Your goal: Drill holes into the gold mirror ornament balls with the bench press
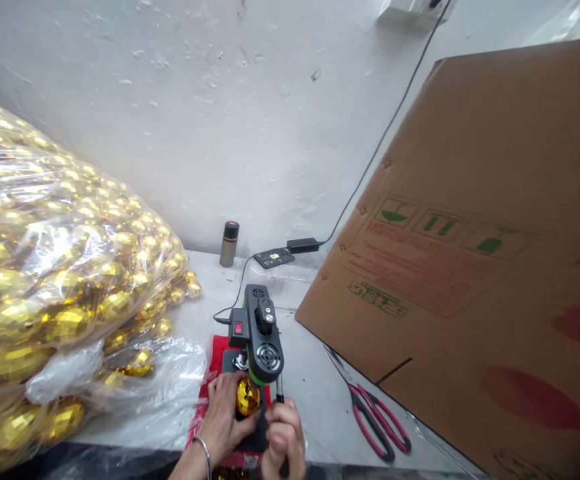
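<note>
My left hand [226, 415], with a bangle at the wrist, is closed around a shiny gold faceted ball [247, 397]. The ball sits on the dark base of a small black-and-green bench drill press [264, 333], under its head. What touches the ball from above is hidden by the head. My right hand [285, 437] is wrapped round the black grip of the drill press lever [280, 390], just right of the ball. Beneath the machine lies a red cloth [217, 353].
A clear plastic bag of gold balls [70, 267] fills the left side. A large cardboard box [445, 267] leans over the right. Red-handled scissors [377, 420] lie beside it. Behind the machine are a dark-capped bottle [229, 244], a power adapter [303, 245] and its cord.
</note>
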Motion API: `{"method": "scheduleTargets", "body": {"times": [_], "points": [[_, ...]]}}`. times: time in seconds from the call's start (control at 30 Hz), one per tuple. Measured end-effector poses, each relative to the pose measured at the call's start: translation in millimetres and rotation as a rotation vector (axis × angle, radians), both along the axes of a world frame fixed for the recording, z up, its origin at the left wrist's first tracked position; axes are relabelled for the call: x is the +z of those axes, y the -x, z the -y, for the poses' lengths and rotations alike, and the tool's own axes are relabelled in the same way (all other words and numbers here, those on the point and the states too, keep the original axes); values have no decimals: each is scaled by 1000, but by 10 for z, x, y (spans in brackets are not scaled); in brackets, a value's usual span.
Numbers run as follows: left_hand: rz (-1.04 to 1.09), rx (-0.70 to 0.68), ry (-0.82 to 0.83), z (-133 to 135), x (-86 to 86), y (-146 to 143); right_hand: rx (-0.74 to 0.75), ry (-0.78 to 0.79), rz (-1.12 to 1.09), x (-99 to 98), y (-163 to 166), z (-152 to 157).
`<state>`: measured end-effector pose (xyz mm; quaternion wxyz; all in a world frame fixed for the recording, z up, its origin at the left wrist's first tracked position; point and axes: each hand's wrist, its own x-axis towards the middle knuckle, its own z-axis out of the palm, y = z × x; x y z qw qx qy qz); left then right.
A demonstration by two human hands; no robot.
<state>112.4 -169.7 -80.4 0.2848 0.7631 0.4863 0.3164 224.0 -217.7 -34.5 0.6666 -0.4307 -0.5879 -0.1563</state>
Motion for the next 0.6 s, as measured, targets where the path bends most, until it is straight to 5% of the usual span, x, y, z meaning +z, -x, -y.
{"method": "scheduleTargets", "body": {"times": [0.13, 0.37, 0.47, 0.6], "points": [[-5, 4, 11, -4, 8, -5, 52, 49, 125, 157, -124, 67], [77, 18, 2, 23, 3, 71, 151, 312, -180, 1028, -58, 143], [119, -2, -83, 214, -184, 259, 175, 289, -109, 1123, -71, 146], [-25, -146, -133, 701, -713, 487, 183, 289, -83, 895, -114, 190]]}}
